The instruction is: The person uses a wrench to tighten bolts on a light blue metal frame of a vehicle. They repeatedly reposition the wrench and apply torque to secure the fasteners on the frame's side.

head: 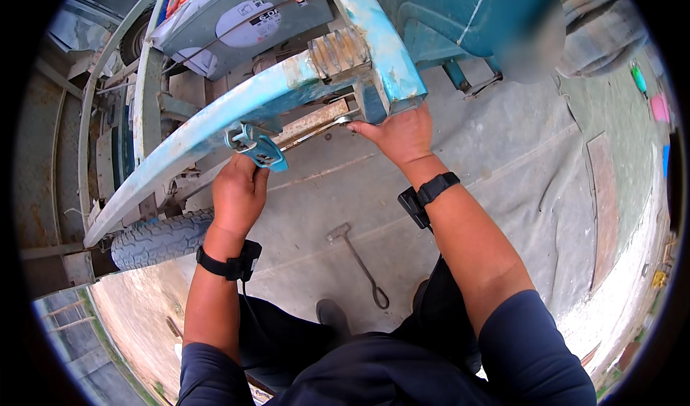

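My left hand is curled just under a blue metal bracket on a curved, light-blue frame tube. Its thumb is at the bracket's lower edge, and its fingertips are hidden behind it. My right hand is at the lower end of a worn blue square tube, with its fingers out of sight behind the metal. The right thumb points left and meets a small shiny metal ring or bolt head. A rusty metal bar runs between the two hands, below the curved tube.
A hammer with a looped metal handle lies on the grey floor sheet near my feet. A tyre stands at left under the frame. Behind the tube is a grey labelled battery box. A blue metal panel rises at upper right.
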The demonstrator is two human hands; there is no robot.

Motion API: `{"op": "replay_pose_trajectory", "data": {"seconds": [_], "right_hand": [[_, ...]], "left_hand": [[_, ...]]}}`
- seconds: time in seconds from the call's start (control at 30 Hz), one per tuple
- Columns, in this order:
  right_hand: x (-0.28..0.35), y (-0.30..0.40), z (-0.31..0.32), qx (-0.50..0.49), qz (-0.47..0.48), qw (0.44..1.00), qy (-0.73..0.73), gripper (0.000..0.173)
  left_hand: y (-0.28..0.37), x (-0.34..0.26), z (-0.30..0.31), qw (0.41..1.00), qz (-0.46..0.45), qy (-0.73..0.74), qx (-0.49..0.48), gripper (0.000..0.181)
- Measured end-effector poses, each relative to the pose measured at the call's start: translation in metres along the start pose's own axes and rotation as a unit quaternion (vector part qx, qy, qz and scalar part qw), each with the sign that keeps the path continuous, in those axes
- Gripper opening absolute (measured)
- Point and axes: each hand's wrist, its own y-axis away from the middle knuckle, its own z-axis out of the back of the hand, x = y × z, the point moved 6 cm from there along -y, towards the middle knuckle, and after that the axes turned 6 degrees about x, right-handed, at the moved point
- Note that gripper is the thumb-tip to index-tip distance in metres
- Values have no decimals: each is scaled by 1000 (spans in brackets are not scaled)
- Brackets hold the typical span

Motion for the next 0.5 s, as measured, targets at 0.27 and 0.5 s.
{"op": "replay_pose_trajectory", "data": {"seconds": [0.27, 0.5], "right_hand": [[-7, 0, -7, 17, -9, 1000, -9, 97], [-12, 1, -13, 15, -8, 1000, 6, 99]], "left_hand": [[1, 5, -7, 999, 12, 35, -5, 13], [7, 22, -29, 996, 41, 72, 30, 7]]}}
